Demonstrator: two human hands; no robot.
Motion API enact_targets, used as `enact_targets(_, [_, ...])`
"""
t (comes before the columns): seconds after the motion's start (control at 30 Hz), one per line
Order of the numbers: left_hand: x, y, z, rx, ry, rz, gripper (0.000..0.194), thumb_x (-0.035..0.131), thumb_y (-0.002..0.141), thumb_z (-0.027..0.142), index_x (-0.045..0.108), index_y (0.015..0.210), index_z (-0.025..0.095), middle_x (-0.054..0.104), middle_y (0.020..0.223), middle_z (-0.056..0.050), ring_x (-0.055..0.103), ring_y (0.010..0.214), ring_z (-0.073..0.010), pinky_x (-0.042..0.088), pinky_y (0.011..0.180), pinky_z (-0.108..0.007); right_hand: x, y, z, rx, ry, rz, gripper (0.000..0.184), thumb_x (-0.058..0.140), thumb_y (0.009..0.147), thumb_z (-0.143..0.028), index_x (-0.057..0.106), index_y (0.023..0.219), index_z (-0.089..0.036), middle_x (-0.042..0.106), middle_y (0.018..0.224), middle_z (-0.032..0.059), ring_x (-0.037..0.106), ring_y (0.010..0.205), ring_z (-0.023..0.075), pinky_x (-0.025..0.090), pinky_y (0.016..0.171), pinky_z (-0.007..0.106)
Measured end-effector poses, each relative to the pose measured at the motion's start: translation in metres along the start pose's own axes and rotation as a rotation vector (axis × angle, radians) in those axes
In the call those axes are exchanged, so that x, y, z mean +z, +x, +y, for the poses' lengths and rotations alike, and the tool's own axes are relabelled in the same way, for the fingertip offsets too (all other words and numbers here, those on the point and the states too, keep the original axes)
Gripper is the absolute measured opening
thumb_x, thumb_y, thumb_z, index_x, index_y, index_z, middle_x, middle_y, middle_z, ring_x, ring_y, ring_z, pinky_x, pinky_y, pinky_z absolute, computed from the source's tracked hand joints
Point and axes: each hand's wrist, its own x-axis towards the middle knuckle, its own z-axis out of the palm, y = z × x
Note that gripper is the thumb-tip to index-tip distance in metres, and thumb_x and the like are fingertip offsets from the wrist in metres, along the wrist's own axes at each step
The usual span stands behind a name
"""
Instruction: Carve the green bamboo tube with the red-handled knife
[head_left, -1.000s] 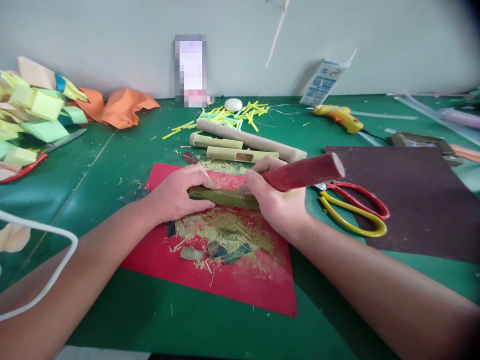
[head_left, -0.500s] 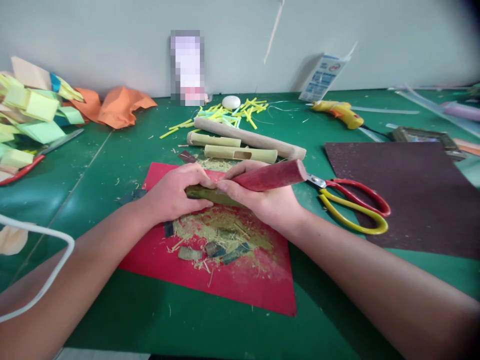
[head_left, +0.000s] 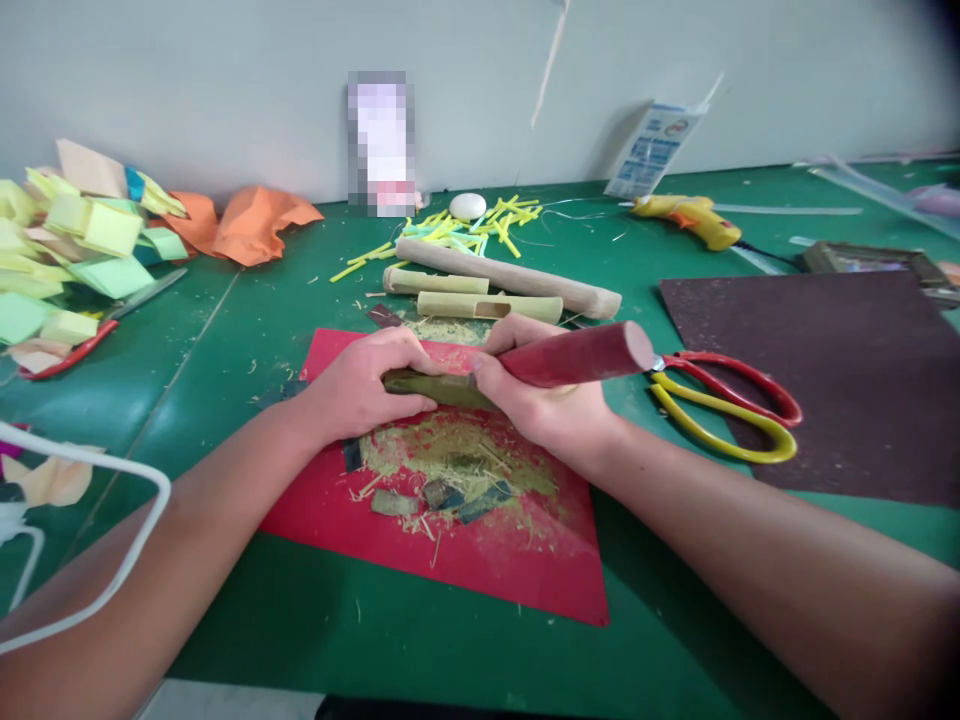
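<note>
My left hand (head_left: 379,380) grips the left end of a green-brown bamboo piece (head_left: 450,388) above a red sheet (head_left: 525,580). In my right hand (head_left: 551,395) is a tool with a thick red wooden handle (head_left: 577,355), tilted up to the right. Its working end is hidden by my fingers. The right thumb lies against the bamboo, whose right end is covered by that hand. Pale shavings (head_left: 435,445) and several dark green bamboo chips (head_left: 395,502) litter the sheet below.
Behind my hands lie two cut bamboo tubes (head_left: 442,284) and a longer wooden stick (head_left: 510,275). Red-and-yellow-handled scissors (head_left: 724,400) rest at right on a dark sheet (head_left: 862,380). Farther back are a yellow glue gun (head_left: 690,220), yellow strips (head_left: 517,212) and folded paper (head_left: 97,230).
My right hand with the red-handled tool has slid right along the bamboo, away from my left hand, showing more of it. The whole view has shifted slightly.
</note>
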Motion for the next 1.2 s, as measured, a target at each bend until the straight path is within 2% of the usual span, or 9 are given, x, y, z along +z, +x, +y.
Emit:
enact_targets(0.07, [0.000, 0.000, 0.000, 0.009, 0.007, -0.002, 0.023, 0.073, 0.080, 0.028, 0.067, 0.100, 0.017, 0.063, 0.097, -0.004, 0.061, 0.092, -0.0181, 0.049, 0.082, -0.033, 0.000, -0.002, 0.001, 0.005, -0.024, 0.033, 0.022, 0.064, 0.075, -0.022, 0.047, 0.061, -0.022, 0.048, 0.058, -0.0033, 0.042, 0.052, 0.0098, 0.034, 0.049, 0.027])
enact_targets(0.23, [-0.001, 0.001, -0.001, 0.037, 0.025, -0.009, 0.022, 0.072, 0.082, 0.031, 0.067, 0.100, 0.019, 0.062, 0.095, -0.003, 0.059, 0.092, -0.0179, 0.048, 0.085, -0.034, 0.002, -0.004, 0.006, 0.017, -0.084, 0.211, 0.027, 0.059, 0.075, -0.020, 0.039, 0.058, -0.023, 0.039, 0.054, -0.0040, 0.037, 0.052, 0.0104, 0.032, 0.049, 0.029])
enact_targets(0.47, [0.000, 0.001, -0.001, 0.035, 0.026, -0.007, 0.024, 0.073, 0.081, 0.029, 0.067, 0.102, 0.020, 0.062, 0.097, -0.004, 0.060, 0.094, -0.0181, 0.049, 0.087, -0.034, 0.001, -0.005, 0.008, 0.033, -0.055, 0.242, 0.027, 0.060, 0.078, -0.022, 0.042, 0.058, -0.023, 0.041, 0.055, -0.0034, 0.038, 0.052, 0.0107, 0.033, 0.049, 0.029])
enact_targets(0.57, [0.001, 0.001, 0.000, 0.038, 0.034, -0.005, 0.024, 0.074, 0.080, 0.027, 0.068, 0.102, 0.019, 0.062, 0.097, -0.004, 0.060, 0.094, -0.0182, 0.049, 0.086, -0.034, 0.000, -0.004, 0.006, 0.060, 0.019, 0.197, 0.025, 0.062, 0.082, -0.026, 0.049, 0.061, -0.023, 0.050, 0.057, -0.0021, 0.046, 0.054, 0.0117, 0.038, 0.051, 0.029])
enact_targets(0.7, [0.002, 0.001, 0.002, 0.027, 0.049, -0.005, 0.023, 0.074, 0.079, 0.025, 0.067, 0.100, 0.018, 0.063, 0.098, -0.004, 0.060, 0.094, -0.0190, 0.049, 0.086, -0.035, -0.002, 0.000, 0.004, 0.043, 0.081, 0.002, 0.016, 0.071, 0.080, -0.031, 0.062, 0.071, -0.021, 0.064, 0.069, 0.0000, 0.058, 0.062, 0.0139, 0.045, 0.056, 0.028])
enact_targets(0.8, [0.002, 0.001, 0.003, 0.015, 0.054, -0.014, 0.022, 0.073, 0.079, 0.024, 0.067, 0.099, 0.019, 0.063, 0.097, -0.003, 0.059, 0.095, -0.0187, 0.049, 0.086, -0.034, -0.002, 0.003, 0.004, 0.086, 0.114, -0.088, 0.018, 0.076, 0.076, -0.036, 0.066, 0.076, -0.021, 0.068, 0.075, 0.0012, 0.060, 0.067, 0.0152, 0.048, 0.059, 0.028])
enact_targets(1.2, [0.002, 0.000, 0.002, 0.015, 0.056, -0.003, 0.022, 0.074, 0.079, 0.022, 0.067, 0.098, 0.016, 0.061, 0.096, -0.003, 0.059, 0.093, -0.0165, 0.048, 0.084, -0.030, -0.001, 0.006, 0.001, 0.117, 0.153, -0.098, 0.027, 0.078, 0.074, -0.042, 0.067, 0.075, -0.017, 0.067, 0.073, 0.0014, 0.059, 0.065, 0.0131, 0.048, 0.058, 0.026])
